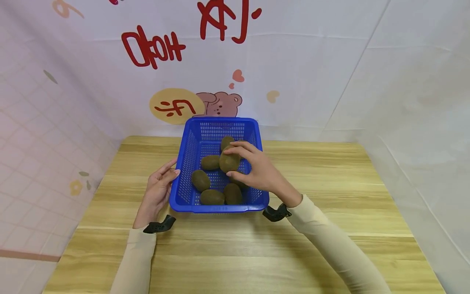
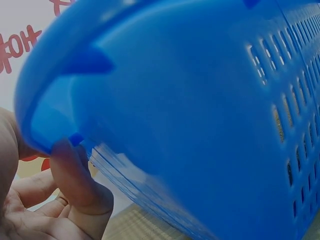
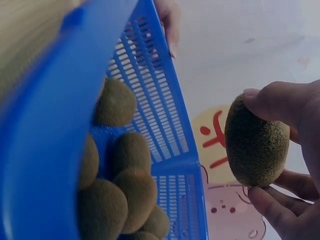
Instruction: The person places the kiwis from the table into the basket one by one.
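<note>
Against printed white backdrop (image 1: 312,73), wooden counter (image 1: 323,192) carrying blue basket (image 1: 253,134). Left hand (image 1: 158,192) lying open, fingers touching basket's left wall. Right hand (image 1: 257,169) pinching kiwi (image 1: 229,161) over basket; more kiwis (image 1: 212,197) lying inside below.

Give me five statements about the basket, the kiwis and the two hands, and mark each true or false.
1. The right hand holds a kiwi above the basket. True.
2. The basket is red. False: it is blue.
3. The left hand touches the basket's left side. True.
4. The basket holds no fruit. False: several other kiwis lie in it.
5. The basket stands on a wooden table. True.
</note>
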Tool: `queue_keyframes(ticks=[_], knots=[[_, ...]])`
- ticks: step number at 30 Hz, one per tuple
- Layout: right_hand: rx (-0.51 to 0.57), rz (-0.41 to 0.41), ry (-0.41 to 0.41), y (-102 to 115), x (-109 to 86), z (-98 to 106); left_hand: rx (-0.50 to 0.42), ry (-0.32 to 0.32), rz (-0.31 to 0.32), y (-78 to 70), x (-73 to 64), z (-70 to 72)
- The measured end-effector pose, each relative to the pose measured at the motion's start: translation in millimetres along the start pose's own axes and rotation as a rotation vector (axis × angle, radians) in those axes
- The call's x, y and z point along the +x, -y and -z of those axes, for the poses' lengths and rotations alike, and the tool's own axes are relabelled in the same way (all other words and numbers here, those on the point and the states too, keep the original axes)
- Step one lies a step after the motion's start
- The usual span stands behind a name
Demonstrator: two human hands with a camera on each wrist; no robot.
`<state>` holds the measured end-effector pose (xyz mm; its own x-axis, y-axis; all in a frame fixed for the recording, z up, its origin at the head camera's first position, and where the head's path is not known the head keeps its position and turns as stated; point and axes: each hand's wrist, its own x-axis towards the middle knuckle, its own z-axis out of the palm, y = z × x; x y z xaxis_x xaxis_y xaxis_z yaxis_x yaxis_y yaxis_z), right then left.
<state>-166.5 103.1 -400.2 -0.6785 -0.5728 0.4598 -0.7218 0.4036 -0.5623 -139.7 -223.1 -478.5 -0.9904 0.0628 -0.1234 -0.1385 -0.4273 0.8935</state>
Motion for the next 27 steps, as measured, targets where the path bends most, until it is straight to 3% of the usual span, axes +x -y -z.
queue_keyframes(ticks=[7,18,23,27], knots=[[-0.034,-0.071,0.092,3,-2.9,-7,0.055,-0.01,0.002,3.8,0.4,-3.3],[-0.023,-0.122,0.083,-10,-12.5,4,0.044,-0.004,0.0,1.2,-0.3,-2.0],[-0.019,-0.208,0.093,-19,-20.1,18,0.174,-0.027,0.02,-1.7,-2.1,3.4],[-0.041,-0.263,0.065,-29,-30.1,34,0.356,-0.038,0.041,-5.7,-4.3,9.4]])
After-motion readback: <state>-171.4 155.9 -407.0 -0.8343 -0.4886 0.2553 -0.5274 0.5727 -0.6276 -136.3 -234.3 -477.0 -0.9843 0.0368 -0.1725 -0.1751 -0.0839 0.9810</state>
